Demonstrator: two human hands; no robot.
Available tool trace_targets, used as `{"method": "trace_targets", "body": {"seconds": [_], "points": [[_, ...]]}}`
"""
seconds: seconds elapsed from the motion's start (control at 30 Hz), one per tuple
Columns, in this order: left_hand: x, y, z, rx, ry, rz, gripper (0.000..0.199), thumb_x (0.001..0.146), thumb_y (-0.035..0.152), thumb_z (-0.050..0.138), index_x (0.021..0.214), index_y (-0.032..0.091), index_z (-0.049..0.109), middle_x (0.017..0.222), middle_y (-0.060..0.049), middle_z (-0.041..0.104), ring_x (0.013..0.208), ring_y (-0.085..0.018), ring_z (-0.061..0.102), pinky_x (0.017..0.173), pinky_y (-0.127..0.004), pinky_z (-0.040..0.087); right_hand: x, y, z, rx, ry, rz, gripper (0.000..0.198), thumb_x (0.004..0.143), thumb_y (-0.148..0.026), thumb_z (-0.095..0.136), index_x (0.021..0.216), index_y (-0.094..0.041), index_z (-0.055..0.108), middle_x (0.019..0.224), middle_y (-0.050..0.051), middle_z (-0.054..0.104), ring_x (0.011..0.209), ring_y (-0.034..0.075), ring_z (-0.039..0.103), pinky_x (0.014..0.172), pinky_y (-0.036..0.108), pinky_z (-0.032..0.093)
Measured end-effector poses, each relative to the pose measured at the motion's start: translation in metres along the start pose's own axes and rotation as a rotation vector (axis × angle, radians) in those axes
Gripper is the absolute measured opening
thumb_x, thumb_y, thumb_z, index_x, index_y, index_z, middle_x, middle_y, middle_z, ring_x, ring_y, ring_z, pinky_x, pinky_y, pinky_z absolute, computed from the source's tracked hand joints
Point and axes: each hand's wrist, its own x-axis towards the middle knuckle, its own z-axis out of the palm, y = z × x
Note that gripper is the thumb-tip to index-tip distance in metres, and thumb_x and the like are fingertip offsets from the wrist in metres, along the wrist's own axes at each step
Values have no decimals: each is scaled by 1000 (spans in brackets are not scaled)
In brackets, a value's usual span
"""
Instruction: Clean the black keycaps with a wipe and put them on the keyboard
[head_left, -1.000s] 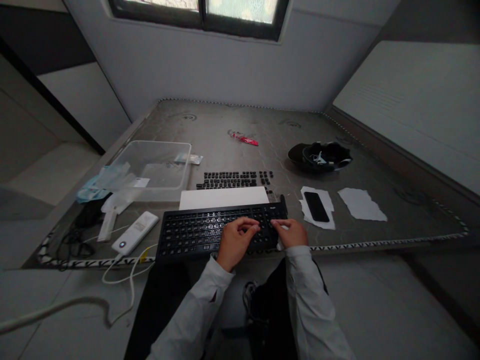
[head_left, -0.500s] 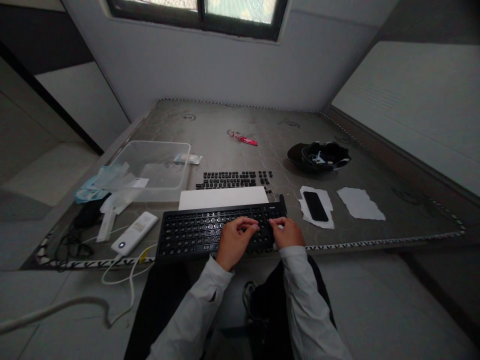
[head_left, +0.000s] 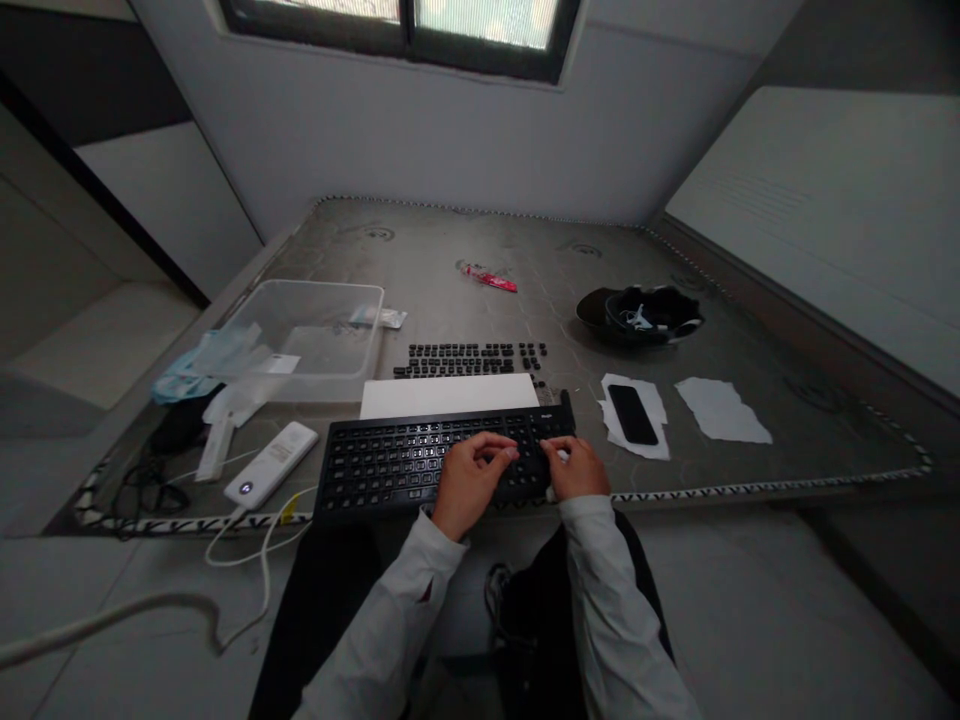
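Note:
A black keyboard (head_left: 390, 458) with its keycaps off lies at the near edge of the covered surface. Over its right half, my left hand (head_left: 471, 484) is closed, thumb and forefinger pinched together; what sits between them is too small to tell. Close beside it, my right hand (head_left: 579, 470) pinches too, above the keyboard's right end. A small bit of white shows in its fingers, too little to name. Behind the keyboard lies a white board (head_left: 450, 396), and beyond that, rows of loose black keycaps (head_left: 457, 360), partly hidden by the board.
A clear plastic bin (head_left: 330, 384) stands at left, near a white power bank (head_left: 273, 464) with a cable. To the right are a phone (head_left: 632, 414) on torn paper, another paper sheet (head_left: 723, 409) and a black cap (head_left: 600, 312). A red packet (head_left: 491, 279) lies farther back.
Both hands keep nearly the same pinched pose over the keyboard. The whole view has shifted very slightly; nothing else has visibly moved.

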Motion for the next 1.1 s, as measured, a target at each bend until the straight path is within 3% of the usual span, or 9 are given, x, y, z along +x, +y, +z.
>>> {"method": "trace_targets", "body": {"seconds": [0.43, 0.77, 1.1], "points": [[0, -3, 1, -8, -23, -5, 27, 77, 39, 56, 90, 17, 67, 85, -7, 70, 65, -16, 61, 44, -21, 39, 5, 9, -1, 7, -8, -40, 27, 76, -42, 53, 76, -21, 69, 82, 6, 63, 75, 19, 59, 68, 29, 43], [0, -1, 3, 13, -7, 5, 27, 75, 39, 58, 87, 17, 68, 80, -5, 70, 51, -11, 54, 42, -20, 36, 0, -2, -9, -43, -1, -139, 20, 79, -35, 52, 79, -24, 68, 81, 4, 64, 75, 18, 59, 68, 27, 41], [1, -4, 1, 5, -9, -6, 26, 76, 39, 58, 88, 18, 68, 83, -6, 71, 64, -15, 61, 44, -21, 38, 5, 7, -10, 34, -101, -236, 20, 78, -34, 53, 83, -24, 69, 84, 3, 63, 78, 17, 59, 74, 28, 43]]}}
